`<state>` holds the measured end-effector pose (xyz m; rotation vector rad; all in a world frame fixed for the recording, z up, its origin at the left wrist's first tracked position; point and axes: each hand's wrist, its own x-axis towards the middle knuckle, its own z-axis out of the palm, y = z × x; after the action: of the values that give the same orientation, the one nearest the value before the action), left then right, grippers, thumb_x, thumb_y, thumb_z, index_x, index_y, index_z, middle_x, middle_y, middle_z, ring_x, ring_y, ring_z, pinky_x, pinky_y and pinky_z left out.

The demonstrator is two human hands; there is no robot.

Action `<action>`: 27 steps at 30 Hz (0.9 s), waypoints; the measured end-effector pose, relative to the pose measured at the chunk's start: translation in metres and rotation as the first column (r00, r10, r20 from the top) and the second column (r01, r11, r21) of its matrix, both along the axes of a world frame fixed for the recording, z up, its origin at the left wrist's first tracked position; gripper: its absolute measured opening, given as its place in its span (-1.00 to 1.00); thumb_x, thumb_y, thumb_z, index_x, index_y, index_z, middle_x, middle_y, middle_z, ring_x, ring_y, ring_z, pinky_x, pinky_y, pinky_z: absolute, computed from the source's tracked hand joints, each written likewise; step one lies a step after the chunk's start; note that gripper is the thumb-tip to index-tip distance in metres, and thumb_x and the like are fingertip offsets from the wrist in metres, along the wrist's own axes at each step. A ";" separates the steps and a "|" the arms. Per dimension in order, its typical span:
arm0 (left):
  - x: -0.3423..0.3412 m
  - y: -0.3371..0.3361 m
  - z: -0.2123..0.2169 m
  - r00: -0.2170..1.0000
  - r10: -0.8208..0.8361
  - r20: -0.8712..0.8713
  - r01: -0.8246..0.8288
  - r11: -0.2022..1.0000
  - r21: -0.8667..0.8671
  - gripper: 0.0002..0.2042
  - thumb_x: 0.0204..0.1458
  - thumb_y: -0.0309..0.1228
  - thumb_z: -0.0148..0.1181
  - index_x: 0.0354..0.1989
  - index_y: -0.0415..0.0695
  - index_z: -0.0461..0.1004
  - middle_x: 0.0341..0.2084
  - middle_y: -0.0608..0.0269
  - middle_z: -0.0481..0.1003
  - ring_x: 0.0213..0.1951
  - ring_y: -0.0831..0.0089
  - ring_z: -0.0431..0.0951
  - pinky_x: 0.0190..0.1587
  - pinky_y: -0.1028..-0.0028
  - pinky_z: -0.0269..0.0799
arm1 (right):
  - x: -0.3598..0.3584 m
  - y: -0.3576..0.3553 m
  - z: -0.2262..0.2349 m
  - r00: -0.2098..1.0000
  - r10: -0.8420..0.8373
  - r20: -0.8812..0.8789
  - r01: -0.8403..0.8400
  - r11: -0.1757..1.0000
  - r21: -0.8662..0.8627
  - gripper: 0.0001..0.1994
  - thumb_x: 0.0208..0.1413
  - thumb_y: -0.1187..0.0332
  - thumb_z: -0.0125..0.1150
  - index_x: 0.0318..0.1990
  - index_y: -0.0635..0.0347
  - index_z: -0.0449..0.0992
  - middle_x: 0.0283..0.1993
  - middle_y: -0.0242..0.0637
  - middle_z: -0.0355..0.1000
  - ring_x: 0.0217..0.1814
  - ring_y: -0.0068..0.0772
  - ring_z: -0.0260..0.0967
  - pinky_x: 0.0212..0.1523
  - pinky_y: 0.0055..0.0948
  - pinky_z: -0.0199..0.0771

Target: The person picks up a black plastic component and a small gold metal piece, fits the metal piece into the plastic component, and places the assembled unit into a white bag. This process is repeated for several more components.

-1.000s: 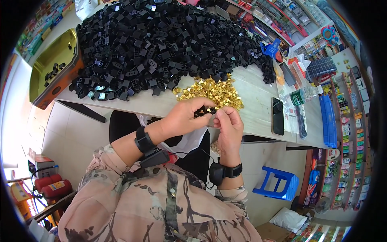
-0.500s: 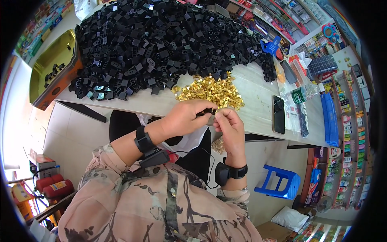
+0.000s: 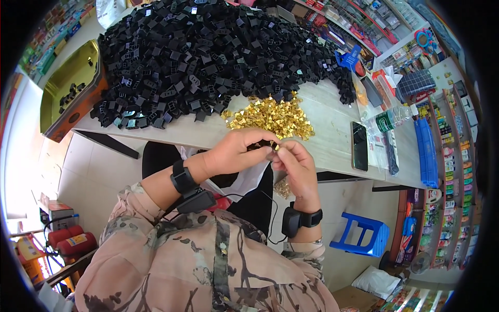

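Just in front of the table edge [image 3: 332, 158], the left hand [image 3: 236, 152] and right hand [image 3: 296, 161] met, fingertips pinching a small black part [image 3: 263, 149] between them. Beyond lay the gold clips [image 3: 273, 117], then the black housings heap [image 3: 208, 57].

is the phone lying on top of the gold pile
No, the phone lies flat on the table, right of the gold pile.

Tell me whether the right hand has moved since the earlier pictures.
No: the right hand stays at the table edge, just below the gold pieces, against the left hand.
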<state>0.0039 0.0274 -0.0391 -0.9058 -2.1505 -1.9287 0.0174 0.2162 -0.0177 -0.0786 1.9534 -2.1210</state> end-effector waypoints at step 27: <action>-0.013 -0.070 0.032 0.783 0.365 -0.504 -0.620 0.515 -0.592 -0.87 -0.08 -0.39 0.10 -0.38 -0.15 0.44 -0.44 0.14 0.42 -0.44 0.22 0.52 -0.44 0.34 0.45 | -0.021 -0.002 -0.014 0.780 0.028 -0.625 0.465 0.642 0.609 -0.85 -0.04 0.35 0.25 -0.36 0.20 0.49 -0.50 -0.35 0.40 -0.52 -0.49 0.34 -0.43 -0.53 0.36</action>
<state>-0.0091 -0.0427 -0.0073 -0.4856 -2.5852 -0.5424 -0.0034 0.2144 -0.0314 -0.3850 3.2354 -1.2792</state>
